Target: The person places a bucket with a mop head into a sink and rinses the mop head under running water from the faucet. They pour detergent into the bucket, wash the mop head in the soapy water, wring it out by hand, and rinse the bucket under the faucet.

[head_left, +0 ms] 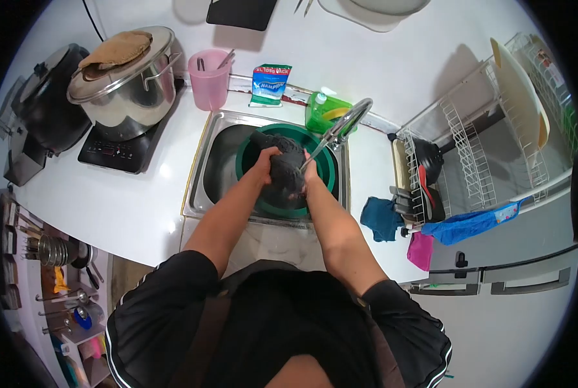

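Gripping a dark cloth [286,160] between both hands, a person in a black top with white-striped sleeves leans over a kitchen sink [219,176], seen in the head camera's view. The cloth is bunched up inside a green basin [240,159] set in the sink, below a chrome faucet [357,116]. The left hand [266,165] clasps its left side, thumb on top; the right hand [310,169] grasps the opposite side, though most of the fingertips are hidden by the fabric. Behind the sink stand a pink tumbler [208,84], a blue-and-green packet [271,87] and a green container [317,116]; at left, a lidded steel pot [134,97] sits on a black cooktop [111,154], while a teal cloth [379,220] lies on the counter at right
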Available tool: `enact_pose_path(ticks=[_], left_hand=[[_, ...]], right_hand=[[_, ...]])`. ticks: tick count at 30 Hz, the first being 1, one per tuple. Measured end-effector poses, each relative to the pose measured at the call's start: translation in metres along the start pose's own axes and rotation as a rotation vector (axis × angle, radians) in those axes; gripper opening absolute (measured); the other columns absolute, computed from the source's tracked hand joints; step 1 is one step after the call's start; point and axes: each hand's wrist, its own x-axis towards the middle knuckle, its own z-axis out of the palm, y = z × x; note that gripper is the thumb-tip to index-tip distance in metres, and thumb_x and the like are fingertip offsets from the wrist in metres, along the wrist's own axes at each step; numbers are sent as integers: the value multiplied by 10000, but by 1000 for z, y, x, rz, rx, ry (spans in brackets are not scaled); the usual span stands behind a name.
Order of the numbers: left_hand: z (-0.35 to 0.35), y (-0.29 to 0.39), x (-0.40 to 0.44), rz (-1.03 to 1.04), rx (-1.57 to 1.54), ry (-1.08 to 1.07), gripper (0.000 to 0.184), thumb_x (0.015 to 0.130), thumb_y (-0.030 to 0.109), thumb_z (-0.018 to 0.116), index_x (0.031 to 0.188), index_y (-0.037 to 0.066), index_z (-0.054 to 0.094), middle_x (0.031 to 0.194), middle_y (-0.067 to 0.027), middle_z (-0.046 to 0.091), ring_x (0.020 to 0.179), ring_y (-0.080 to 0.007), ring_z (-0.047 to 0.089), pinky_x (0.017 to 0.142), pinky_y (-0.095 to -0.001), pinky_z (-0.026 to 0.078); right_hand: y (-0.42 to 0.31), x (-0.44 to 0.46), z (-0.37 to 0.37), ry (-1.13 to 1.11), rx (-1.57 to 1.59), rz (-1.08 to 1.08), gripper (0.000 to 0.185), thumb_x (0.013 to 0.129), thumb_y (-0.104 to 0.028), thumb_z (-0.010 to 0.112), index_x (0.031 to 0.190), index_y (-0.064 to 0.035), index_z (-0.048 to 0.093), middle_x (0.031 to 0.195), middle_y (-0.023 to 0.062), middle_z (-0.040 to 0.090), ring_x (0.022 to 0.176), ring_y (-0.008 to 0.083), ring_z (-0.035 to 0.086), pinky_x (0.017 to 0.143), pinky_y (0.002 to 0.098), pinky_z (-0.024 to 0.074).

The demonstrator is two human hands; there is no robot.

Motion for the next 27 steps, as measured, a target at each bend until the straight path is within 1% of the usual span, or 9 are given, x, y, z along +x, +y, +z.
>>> enact_pose_path(ticks=[3,7,9,12,13,15,20,24,27], left_hand=[[-15,-11,15,20,68,-74,526,661,420,606,1013,36,535,963,-125,593,850,-322,585,803,-489,437],[39,2,-42,-86,298,191,702,692,592,566,1158,72,499,1156,-129,533,1092,-339,469,923,-514,326],[58,2,-62,-182,262,121,748,694,639,553,1193,86,487,1206,-129,508,1156,-335,422,949,-514,296],[13,-14,-3,-175,-34,-45,732,712,690,491,1132,92,527,1213,-117,492,1119,-312,437,935,-492,323],[-14,-20,29,-208,-109,-274,676,727,667,497,1078,92,548,1134,-110,528,1040,-302,480,893,-471,362],[-23,-30,44,-250,-190,-503,624,742,645,503,1024,92,570,1054,-104,563,961,-293,523,851,-449,402],[16,-25,-2,60,192,-30,410,744,438,588,916,66,591,880,-107,598,781,-269,562,722,-401,461],[-10,-34,36,107,88,226,263,700,212,600,885,25,589,768,-127,604,670,-260,587,631,-395,490],[40,-21,-15,151,130,436,289,643,150,602,877,-17,574,769,-142,597,669,-279,600,609,-413,498]], right_hand=[[0,-7,2,-18,106,-102,527,769,-453,474,1119,-64,530,1151,193,528,1035,374,506,903,511,377],[-10,16,-14,-20,-14,-238,482,717,-364,590,1051,-22,534,1111,196,545,992,359,535,840,446,439],[-1,14,2,362,-500,-650,388,738,-268,602,1018,-4,553,946,201,606,869,328,592,788,438,464],[37,-31,62,865,-1111,-724,732,732,-520,543,1223,3,400,1305,200,366,1199,355,355,973,431,313],[52,-44,76,818,-1222,-589,698,773,-544,467,1298,-107,326,1371,197,253,1202,417,307,976,476,300],[82,-54,98,898,-1036,-529,722,784,-570,430,1315,-95,316,1397,174,172,1193,438,303,971,479,303],[62,-55,97,1019,-801,-527,796,782,-617,396,1324,-44,288,1403,181,132,1198,459,286,960,494,308],[34,-42,69,1021,-649,-528,627,811,-498,452,1058,65,571,1200,236,434,1059,434,446,896,477,364],[11,21,12,550,-567,-515,543,759,-401,528,1087,33,526,1052,204,575,957,353,553,816,428,423]])
